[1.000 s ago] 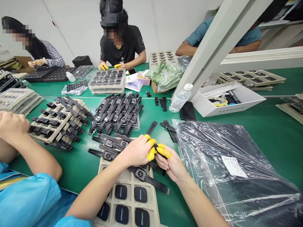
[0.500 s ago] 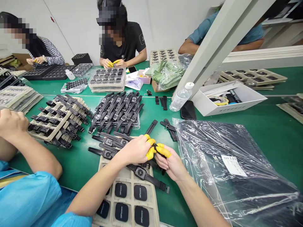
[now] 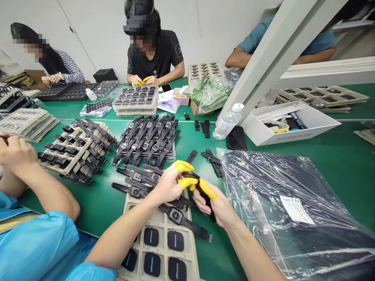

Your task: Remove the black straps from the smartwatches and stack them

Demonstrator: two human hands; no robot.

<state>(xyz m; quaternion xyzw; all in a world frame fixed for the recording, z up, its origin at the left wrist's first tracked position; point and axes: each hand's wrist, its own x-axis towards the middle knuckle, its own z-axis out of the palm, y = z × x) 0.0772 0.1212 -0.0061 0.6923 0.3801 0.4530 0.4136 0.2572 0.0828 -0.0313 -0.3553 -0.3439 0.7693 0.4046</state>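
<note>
Item: watch case [image 3: 190,175], black, one; held up between two hands, near the far right corner of a tray [image 3: 191,251].
Left hand [image 3: 170,184]: yellow-covered thumb and fingers pinched on the case, one to each side.
Right hand [image 3: 218,203]: yellow-covered thumb pressed along a dark strap [image 3: 207,201], bare fingers curled under it; whether strap and case are joined cannot be told.
Handling, by judgement: light; case stiff, smooth, perhaps slippery, easily scratched; strap pliable, probably rubbery. Best hold: case by its edges, strap close to its case end.
Adjacent: strapped watches [image 3: 175,215] across the tray; plastic bag [image 3: 260,195], right.
</note>
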